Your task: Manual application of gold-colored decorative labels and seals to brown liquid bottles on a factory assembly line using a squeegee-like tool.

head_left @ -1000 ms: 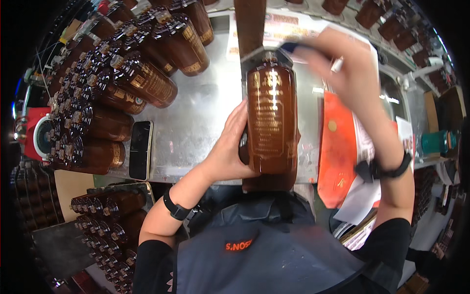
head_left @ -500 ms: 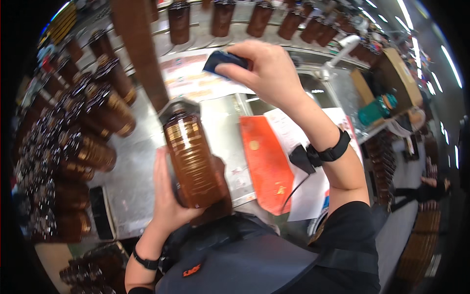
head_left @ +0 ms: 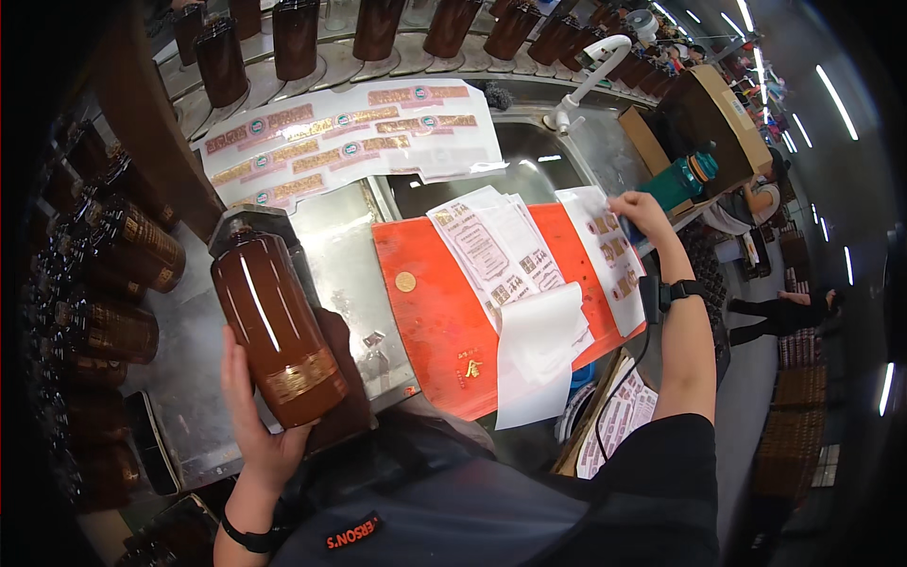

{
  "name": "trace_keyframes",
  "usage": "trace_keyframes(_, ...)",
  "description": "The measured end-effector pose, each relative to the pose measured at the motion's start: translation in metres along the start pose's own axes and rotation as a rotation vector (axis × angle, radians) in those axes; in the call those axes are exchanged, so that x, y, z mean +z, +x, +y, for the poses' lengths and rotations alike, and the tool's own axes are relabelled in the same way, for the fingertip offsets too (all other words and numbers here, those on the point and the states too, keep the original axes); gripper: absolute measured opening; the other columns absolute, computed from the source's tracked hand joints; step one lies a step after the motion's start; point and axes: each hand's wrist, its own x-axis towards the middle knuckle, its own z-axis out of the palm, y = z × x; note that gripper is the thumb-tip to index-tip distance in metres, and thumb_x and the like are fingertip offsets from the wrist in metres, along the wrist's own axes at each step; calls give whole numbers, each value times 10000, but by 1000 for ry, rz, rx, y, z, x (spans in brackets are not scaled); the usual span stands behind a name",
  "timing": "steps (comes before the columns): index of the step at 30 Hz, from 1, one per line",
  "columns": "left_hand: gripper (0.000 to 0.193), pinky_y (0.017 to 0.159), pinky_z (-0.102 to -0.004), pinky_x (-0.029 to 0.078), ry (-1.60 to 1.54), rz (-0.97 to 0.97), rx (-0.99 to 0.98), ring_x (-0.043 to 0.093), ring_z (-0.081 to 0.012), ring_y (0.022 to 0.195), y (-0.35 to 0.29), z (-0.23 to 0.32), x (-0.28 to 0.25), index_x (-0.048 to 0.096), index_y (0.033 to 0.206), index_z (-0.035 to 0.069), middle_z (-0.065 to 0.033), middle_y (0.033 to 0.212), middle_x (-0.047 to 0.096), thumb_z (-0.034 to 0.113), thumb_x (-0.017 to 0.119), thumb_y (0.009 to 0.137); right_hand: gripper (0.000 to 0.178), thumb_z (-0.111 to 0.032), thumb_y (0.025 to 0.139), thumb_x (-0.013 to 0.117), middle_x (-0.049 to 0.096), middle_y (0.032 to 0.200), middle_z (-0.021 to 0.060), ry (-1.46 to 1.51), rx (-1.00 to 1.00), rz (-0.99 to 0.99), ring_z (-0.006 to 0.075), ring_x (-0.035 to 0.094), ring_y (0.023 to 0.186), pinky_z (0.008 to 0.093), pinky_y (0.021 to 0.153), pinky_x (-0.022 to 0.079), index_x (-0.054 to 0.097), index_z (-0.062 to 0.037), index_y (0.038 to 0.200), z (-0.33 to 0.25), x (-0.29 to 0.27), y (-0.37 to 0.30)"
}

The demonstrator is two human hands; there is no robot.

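Steel covers the workbench point(head_left: 350, 255) below me, with a red mat point(head_left: 444, 312) laid across it as a working pad, and rows of brown bottles point(head_left: 283, 38) stand along the curved rail at its far edge, with more lying stacked at my left point(head_left: 123, 255). From the head camera, my left hand point(head_left: 260, 425) cups the base of a tall brown bottle point(head_left: 274, 321), fingers wrapped round its lower end, and tilts it off the bench with its dark cap away from me, so the gold band near the base faces up. My right hand point(head_left: 638, 213) reaches out to the far right of the mat and rests its fingertips on a sheet of small labels point(head_left: 609, 255); I cannot tell whether they pinch one or only press on it. Other label sheets point(head_left: 496, 255) lie fanned on the mat within easy reach, a white backing sheet point(head_left: 539, 350) curling over its near edge, and a big sheet of gold labels point(head_left: 350, 142) lies beyond. Farther right stand a cardboard box point(head_left: 718, 123) and a green flask point(head_left: 685, 180), and bright strip lights run overhead.
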Motion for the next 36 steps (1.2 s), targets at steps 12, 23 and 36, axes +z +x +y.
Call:
trace_keyframes(12, 1009, 1164, -477, 270, 115, 8, -99, 263, -420, 1448, 1, 4, 2, 194, 1536, 19, -253, 1571, 224, 235, 807, 765, 631, -336, 723, 838, 665, 988, 93, -580, -247, -118, 212, 668, 884, 334, 767, 498, 627, -93, 1266, -10, 31, 53)
trace_keyframes(23, 872, 1138, -540, 307, 225, -111, 52, 285, -493, 1421, 23, 15, -6, 383, 1465, 41, -262, 1547, 291, 194, 828, 731, 187, -156, 784, 763, 694, 752, 45, -444, -232, -289, 141, 637, 699, 298, 683, 501, 747, -15, 906, -17, 20, 86)
trace_keyframes(36, 1223, 1190, -462, 248, -193, -3, -136, 224, -435, 1460, 17, -6, 0, 31, 1541, -29, -291, 1571, 181, 272, 881, 714, 96, 41, 835, 668, 701, 873, 100, 19, -1046, -298, 153, 653, 808, 254, 729, 486, 711, 34, 920, -242, 180, -139)
